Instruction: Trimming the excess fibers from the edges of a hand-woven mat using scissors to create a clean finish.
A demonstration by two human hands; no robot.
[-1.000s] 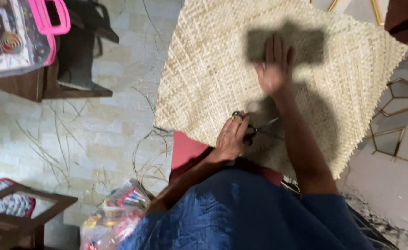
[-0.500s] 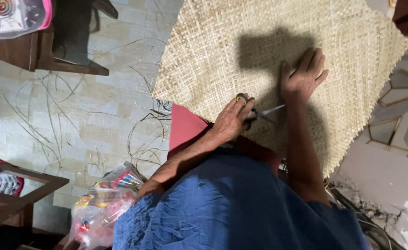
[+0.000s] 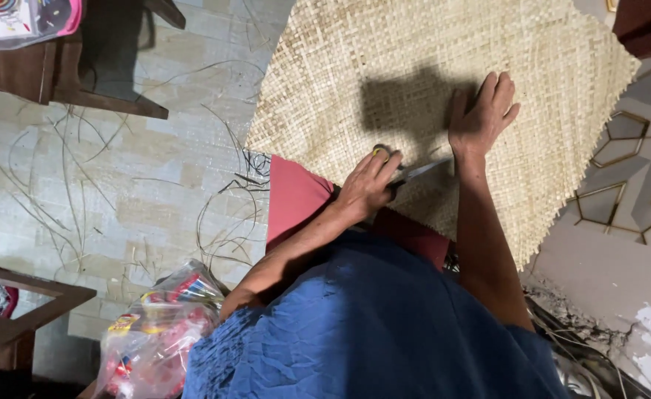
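Woven straw mat (image 3: 414, 66): spread on floor (image 3: 118, 177). Left hand (image 3: 368, 183): clenched on scissors (image 3: 414, 172) at mat's near edge. Right hand (image 3: 481, 114): released, flat on mat.

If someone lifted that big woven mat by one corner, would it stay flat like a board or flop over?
The woven mat would probably bend and sag rather than stay flat: it is thin plaited strips. It looks light for its size, with no thick frame in view. The right hand presses flat on it while the left hand holds scissors, suggesting it shifts easily.
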